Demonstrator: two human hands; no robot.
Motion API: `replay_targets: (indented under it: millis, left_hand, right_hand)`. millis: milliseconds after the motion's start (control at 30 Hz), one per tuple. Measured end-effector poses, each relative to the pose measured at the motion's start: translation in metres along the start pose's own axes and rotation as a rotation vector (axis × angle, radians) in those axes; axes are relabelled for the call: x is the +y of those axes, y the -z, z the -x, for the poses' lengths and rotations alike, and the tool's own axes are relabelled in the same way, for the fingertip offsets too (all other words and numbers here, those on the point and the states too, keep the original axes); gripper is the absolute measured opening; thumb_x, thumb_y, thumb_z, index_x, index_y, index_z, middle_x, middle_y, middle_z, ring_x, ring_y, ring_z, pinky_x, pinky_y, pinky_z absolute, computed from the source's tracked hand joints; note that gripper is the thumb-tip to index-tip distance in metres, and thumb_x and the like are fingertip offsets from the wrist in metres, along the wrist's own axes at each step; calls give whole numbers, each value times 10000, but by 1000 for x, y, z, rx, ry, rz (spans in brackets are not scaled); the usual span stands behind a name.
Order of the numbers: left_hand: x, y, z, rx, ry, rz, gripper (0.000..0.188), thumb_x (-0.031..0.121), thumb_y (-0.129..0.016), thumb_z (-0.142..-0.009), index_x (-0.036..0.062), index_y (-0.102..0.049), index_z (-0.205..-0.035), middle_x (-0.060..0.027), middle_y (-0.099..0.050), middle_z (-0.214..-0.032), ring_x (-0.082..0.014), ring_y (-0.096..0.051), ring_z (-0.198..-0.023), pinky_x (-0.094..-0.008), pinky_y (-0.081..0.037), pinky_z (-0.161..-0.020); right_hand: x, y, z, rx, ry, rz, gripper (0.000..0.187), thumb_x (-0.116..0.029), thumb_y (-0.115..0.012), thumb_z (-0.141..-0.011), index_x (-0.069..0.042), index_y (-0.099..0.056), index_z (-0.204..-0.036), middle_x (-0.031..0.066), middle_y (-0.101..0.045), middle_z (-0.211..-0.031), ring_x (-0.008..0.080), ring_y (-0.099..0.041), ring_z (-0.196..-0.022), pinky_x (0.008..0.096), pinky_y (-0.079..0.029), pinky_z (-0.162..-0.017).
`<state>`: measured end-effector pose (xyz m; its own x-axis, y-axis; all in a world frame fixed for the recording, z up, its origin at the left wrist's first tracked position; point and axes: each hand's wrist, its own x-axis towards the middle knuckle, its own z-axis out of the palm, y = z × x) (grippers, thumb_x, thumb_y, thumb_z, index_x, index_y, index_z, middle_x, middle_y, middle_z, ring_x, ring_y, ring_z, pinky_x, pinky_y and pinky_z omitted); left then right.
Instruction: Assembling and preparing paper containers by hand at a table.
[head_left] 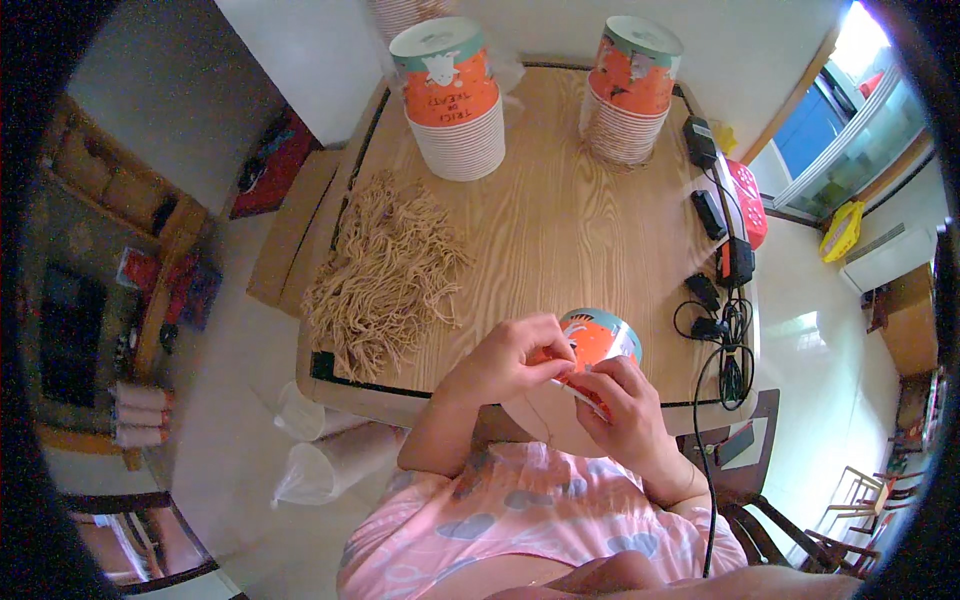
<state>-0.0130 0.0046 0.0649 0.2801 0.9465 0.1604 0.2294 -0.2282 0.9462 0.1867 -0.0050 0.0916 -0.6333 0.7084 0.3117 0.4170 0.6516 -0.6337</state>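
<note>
Close to my body, at the table's near edge, an orange and teal paper bucket (598, 328) lies tipped with its open mouth toward me. My left hand (515, 358) is closed in a pinch at the bucket's rim; what lies between its fingertips is too small to make out. On the other side, my right hand (622, 398) has its fingers closed on the rim. A thin tan cord (541, 418) hangs down across the bucket's pale inside. To the left on the table spreads a heap of loose tan cords (385, 275).
Two tall stacks of paper buckets, a left stack (455, 110) and a right stack (632, 95), stand upside down at the table's far side. Black adapters and coiled cables (735, 350) line the right edge. Plastic-wrapped white stacks (325, 462) lie on the floor at left.
</note>
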Motion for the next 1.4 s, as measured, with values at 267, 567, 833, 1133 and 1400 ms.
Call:
replay_targets:
  millis: [267,567,833,1133,1400]
  left_hand:
    - [4,-4,1,122,-86,-139,71,41,-690,-723,36,-635,-767,-64,-594,-776,-191,-585,-776,-298,-460,-704]
    - [7,-5,1,149,-73,-138,79,39,-694,-714,34,-627,-755,-68,-592,-757,-204,-586,-757,-304,-459,-698]
    - [7,-12,-3,246,-160,-339,84,43,-685,-701,45,-613,-745,-73,-579,-754,-244,-573,-739,-339,-452,-680]
    - [12,2,-1,377,-231,-575,102,104,-688,-717,65,-597,-744,-80,-552,-754,-265,-532,-739,-366,-423,-686]
    - [-14,4,5,611,-53,-504,94,96,-626,-784,57,-545,-810,-91,-548,-762,-293,-550,-755,-394,-441,-670]
  right_hand:
    - [3,0,-1,17,36,3,367,-55,-642,-698,-41,-560,-1055,119,-532,-898,298,-547,-821,387,-485,-695]
    - [0,0,1,17,-9,-29,336,-39,-628,-719,-34,-553,-1047,133,-526,-911,307,-544,-830,392,-485,-696]
    - [7,-3,-4,17,32,-8,370,-26,-629,-688,-42,-562,-1051,127,-527,-905,306,-532,-867,389,-487,-699]
    - [85,-1,-28,361,-124,7,283,-130,-641,-818,-19,-563,-1066,115,-569,-951,201,-595,-824,305,-485,-735]
    - [117,-46,-4,175,-526,-839,180,-176,-572,-892,-12,-521,-947,10,-567,-864,93,-519,-781,239,-428,-705]
